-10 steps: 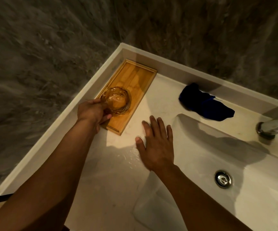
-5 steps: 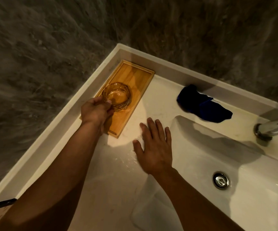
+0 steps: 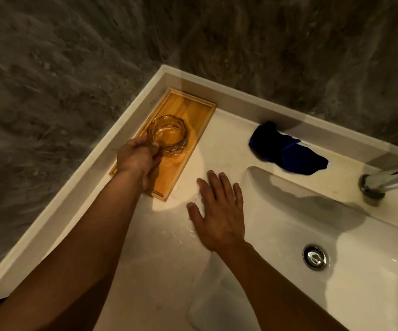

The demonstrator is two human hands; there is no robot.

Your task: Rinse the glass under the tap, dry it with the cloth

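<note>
A clear faceted glass stands upright on a wooden tray in the counter's far left corner. My left hand grips the glass by its near rim and side. Flat on the wet counter beside the basin lies my right hand, fingers spread, holding nothing. A crumpled dark blue cloth rests on the ledge behind the basin. The chrome tap juts in at the right edge; no water is seen running from it.
The white sink basin fills the right half, with a chrome drain. Dark stone walls close the counter's left and back sides. Water droplets lie on the counter near my right hand.
The view has shifted slightly. My left hand stays closed on the glass over the tray, the glass a little farther up the tray. My right hand remains flat on the counter.
</note>
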